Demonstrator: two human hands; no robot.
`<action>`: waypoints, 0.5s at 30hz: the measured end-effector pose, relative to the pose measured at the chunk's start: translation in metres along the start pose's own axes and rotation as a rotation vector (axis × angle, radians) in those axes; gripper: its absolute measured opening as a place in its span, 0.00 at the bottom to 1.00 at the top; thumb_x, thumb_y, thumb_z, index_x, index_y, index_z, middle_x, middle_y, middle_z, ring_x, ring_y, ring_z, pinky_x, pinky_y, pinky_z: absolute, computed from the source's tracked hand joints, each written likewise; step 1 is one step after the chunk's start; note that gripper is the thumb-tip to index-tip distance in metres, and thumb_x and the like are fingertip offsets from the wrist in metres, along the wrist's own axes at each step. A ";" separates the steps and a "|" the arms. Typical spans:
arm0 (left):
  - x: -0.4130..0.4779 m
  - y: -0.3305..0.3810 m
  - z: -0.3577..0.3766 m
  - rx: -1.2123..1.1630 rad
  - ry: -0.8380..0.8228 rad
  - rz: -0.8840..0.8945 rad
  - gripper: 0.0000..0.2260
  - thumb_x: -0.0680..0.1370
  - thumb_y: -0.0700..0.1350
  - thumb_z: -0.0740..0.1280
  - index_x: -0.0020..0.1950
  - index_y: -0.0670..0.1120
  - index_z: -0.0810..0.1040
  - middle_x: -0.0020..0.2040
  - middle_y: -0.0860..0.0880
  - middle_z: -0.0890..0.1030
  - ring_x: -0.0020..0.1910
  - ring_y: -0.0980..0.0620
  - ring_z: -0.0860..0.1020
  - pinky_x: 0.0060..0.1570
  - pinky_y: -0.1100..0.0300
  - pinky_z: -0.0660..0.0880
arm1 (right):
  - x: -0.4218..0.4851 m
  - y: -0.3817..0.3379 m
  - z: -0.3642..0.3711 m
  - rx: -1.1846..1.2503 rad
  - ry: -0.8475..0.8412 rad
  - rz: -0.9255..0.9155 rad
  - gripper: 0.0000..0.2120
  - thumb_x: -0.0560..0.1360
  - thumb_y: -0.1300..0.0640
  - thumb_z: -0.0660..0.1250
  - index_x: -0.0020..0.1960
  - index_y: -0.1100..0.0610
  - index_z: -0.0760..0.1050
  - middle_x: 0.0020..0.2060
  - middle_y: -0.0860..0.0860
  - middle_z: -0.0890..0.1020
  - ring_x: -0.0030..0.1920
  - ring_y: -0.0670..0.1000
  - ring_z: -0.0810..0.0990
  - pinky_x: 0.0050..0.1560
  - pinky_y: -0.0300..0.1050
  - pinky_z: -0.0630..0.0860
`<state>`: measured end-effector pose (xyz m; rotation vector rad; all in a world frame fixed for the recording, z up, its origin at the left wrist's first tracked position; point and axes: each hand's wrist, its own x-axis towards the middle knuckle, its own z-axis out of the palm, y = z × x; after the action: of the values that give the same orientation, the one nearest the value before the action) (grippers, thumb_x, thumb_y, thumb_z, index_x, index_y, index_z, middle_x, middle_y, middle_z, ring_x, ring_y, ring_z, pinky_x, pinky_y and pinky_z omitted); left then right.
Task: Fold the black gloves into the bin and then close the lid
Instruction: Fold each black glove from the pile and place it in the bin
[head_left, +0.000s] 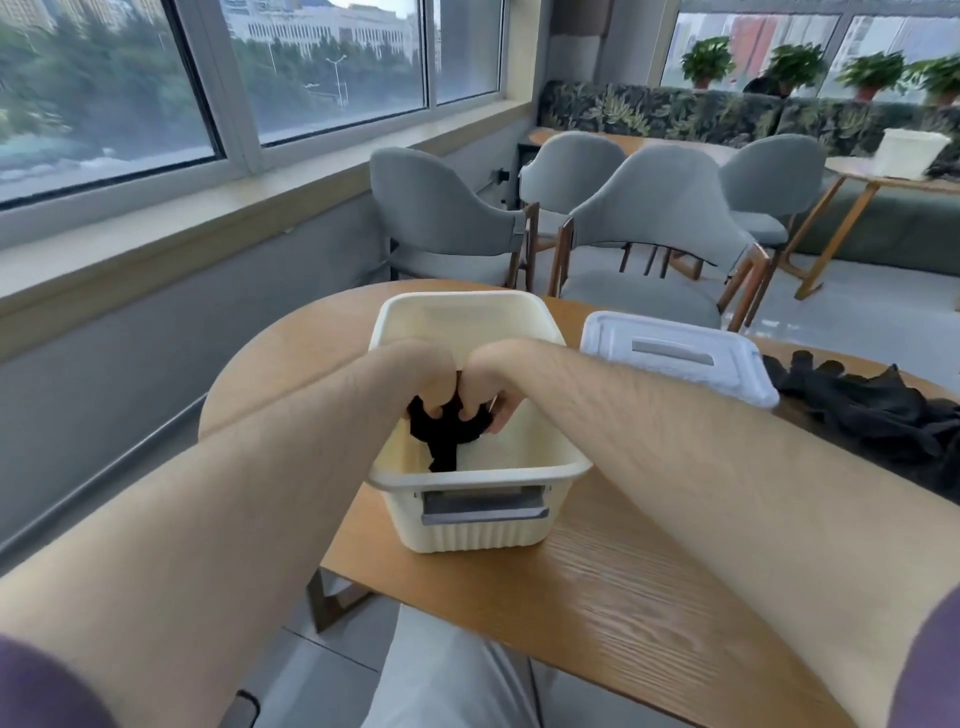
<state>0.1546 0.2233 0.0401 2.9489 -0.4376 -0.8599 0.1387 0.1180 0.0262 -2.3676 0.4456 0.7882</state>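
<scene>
Over the cream bin (480, 470) on the wood surface (597, 587), left hand (426, 376) & right hand (493, 382) both pinch one black glove (441, 434) w/ curled fingers, lowering it inside; more gloves (872, 410) wait at right, white lid (675, 356) off beside the bin.

On the table (597, 597), the lid (675, 358) lies right of the bin (467, 535), gloves (872, 410) farther right.

Soft daylight is admitted through windows (332, 67) left of and beyond the grip on the glove (441, 441); frame edges are bowed and slightly blurred; shadows are faint.
</scene>
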 end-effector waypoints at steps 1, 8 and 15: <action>0.001 0.000 0.000 0.023 0.003 0.002 0.11 0.81 0.43 0.66 0.60 0.39 0.77 0.61 0.40 0.79 0.57 0.41 0.80 0.62 0.48 0.76 | 0.003 0.000 0.000 0.002 0.008 -0.006 0.19 0.78 0.64 0.69 0.68 0.65 0.73 0.64 0.61 0.76 0.60 0.61 0.80 0.60 0.54 0.82; 0.001 0.003 -0.021 -0.043 0.178 0.038 0.04 0.79 0.41 0.65 0.46 0.42 0.74 0.47 0.43 0.77 0.44 0.44 0.80 0.47 0.54 0.80 | -0.018 0.002 -0.025 0.202 0.144 -0.072 0.17 0.78 0.64 0.67 0.65 0.62 0.72 0.61 0.61 0.74 0.59 0.61 0.79 0.48 0.47 0.85; -0.036 0.012 -0.053 -0.310 0.706 0.079 0.10 0.77 0.41 0.62 0.58 0.42 0.72 0.51 0.44 0.72 0.49 0.46 0.74 0.44 0.54 0.75 | -0.050 -0.007 -0.054 0.320 0.364 -0.254 0.06 0.80 0.66 0.66 0.55 0.60 0.71 0.44 0.55 0.76 0.48 0.56 0.81 0.56 0.50 0.83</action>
<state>0.1513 0.2195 0.1052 2.6724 -0.3283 0.1385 0.1269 0.0952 0.0954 -2.2033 0.3740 0.1533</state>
